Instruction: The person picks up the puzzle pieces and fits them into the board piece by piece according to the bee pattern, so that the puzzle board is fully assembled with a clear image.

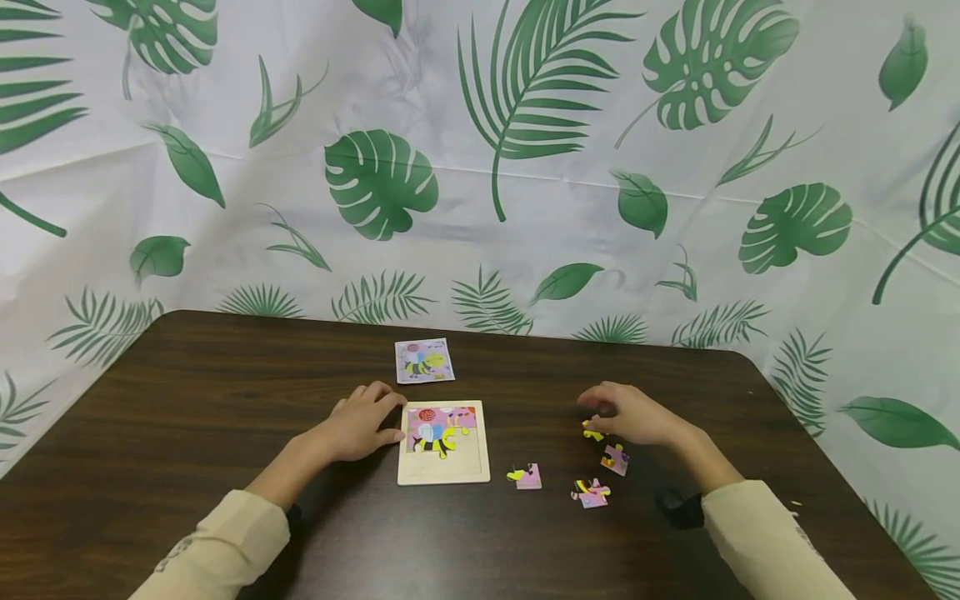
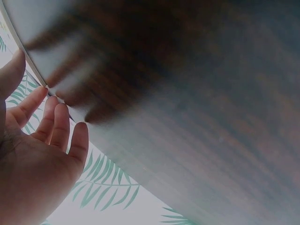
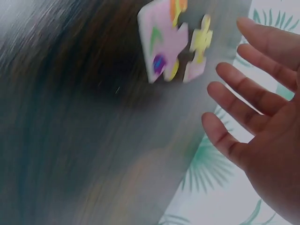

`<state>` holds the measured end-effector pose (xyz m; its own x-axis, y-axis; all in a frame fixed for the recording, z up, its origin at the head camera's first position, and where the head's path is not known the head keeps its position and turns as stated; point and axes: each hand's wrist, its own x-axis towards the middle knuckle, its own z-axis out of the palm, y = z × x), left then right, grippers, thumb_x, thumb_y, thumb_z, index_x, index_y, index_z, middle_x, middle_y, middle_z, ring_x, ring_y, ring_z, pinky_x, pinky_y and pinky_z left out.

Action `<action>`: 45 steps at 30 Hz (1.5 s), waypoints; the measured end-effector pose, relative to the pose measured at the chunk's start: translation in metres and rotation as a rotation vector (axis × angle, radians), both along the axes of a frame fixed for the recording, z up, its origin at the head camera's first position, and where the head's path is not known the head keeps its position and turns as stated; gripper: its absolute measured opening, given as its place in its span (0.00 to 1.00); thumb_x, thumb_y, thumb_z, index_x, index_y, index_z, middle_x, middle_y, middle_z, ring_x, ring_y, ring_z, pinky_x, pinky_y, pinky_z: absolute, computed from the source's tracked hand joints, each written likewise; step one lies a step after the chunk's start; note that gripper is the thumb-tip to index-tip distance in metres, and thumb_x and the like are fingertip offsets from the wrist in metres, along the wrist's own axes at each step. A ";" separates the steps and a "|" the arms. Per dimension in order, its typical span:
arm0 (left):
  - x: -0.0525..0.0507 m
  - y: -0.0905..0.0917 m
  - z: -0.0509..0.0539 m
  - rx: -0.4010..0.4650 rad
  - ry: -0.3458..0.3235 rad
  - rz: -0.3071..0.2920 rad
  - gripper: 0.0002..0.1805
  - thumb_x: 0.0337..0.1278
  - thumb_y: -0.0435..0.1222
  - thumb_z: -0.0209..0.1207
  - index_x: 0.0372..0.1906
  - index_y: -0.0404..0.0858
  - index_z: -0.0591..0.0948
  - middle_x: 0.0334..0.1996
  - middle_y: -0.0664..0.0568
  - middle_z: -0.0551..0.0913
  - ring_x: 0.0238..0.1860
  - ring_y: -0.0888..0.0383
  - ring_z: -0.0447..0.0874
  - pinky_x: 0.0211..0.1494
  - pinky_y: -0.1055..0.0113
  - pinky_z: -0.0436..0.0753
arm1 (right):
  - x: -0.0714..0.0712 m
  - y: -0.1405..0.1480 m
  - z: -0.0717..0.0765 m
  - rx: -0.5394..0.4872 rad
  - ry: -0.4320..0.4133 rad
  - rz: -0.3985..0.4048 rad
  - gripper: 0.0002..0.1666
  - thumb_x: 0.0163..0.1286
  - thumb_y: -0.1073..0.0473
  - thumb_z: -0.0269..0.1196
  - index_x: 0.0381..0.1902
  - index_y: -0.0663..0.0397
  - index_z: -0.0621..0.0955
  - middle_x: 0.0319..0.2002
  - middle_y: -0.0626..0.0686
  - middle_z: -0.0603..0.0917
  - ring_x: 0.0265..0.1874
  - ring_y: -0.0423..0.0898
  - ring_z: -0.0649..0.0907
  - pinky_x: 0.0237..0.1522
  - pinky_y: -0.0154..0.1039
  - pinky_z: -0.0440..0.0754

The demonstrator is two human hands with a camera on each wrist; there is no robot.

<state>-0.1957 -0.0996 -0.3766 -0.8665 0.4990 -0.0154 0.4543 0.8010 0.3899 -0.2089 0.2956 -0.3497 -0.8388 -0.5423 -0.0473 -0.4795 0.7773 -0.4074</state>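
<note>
A wooden puzzle tray (image 1: 444, 476) lies on the table with several joined pieces showing a bee in its upper part; bare wood shows below and at the right. My left hand (image 1: 363, 423) touches the tray's left edge with thumb and fingertips, fingers extended. Over on the right, my right hand (image 1: 633, 414) hovers above a yellow puzzle piece (image 1: 593, 429), which it partly hides in the head view. In the right wrist view its fingers are loosely spread with nothing between them, and that yellow piece (image 3: 200, 44) lies beside a pink piece (image 3: 161, 42).
Loose on the dark table (image 1: 337, 533) are a pink piece (image 1: 616, 460), a pink-and-yellow piece (image 1: 528, 477) and another pink piece (image 1: 592, 497). Behind the tray lies a printed bee picture card (image 1: 424, 362). A leaf-patterned cloth (image 1: 420, 275) hangs along the back.
</note>
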 end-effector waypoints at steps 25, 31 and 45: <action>0.001 0.000 0.000 0.009 0.001 -0.004 0.23 0.57 0.41 0.59 0.56 0.36 0.72 0.51 0.40 0.68 0.52 0.42 0.66 0.48 0.44 0.66 | 0.003 0.021 -0.014 0.012 0.049 -0.023 0.14 0.55 0.67 0.66 0.41 0.60 0.80 0.36 0.52 0.75 0.34 0.48 0.74 0.37 0.44 0.74; 0.001 0.000 0.000 -0.001 -0.001 -0.001 0.24 0.57 0.41 0.59 0.56 0.35 0.72 0.51 0.40 0.69 0.52 0.42 0.66 0.48 0.43 0.66 | 0.004 0.022 -0.018 -0.002 0.071 -0.018 0.13 0.54 0.67 0.66 0.40 0.59 0.80 0.37 0.52 0.75 0.34 0.47 0.74 0.38 0.44 0.74; 0.001 0.000 0.001 0.007 -0.002 0.002 0.23 0.56 0.41 0.60 0.55 0.36 0.72 0.51 0.40 0.69 0.52 0.42 0.66 0.48 0.44 0.66 | 0.004 0.024 -0.024 -0.023 0.096 -0.033 0.12 0.55 0.68 0.66 0.38 0.57 0.79 0.37 0.50 0.75 0.35 0.47 0.74 0.39 0.45 0.73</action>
<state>-0.1949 -0.0992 -0.3752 -0.8677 0.4969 -0.0135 0.4517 0.7995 0.3959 -0.2045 0.3201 -0.3737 -0.8563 -0.5145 0.0463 -0.4916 0.7841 -0.3787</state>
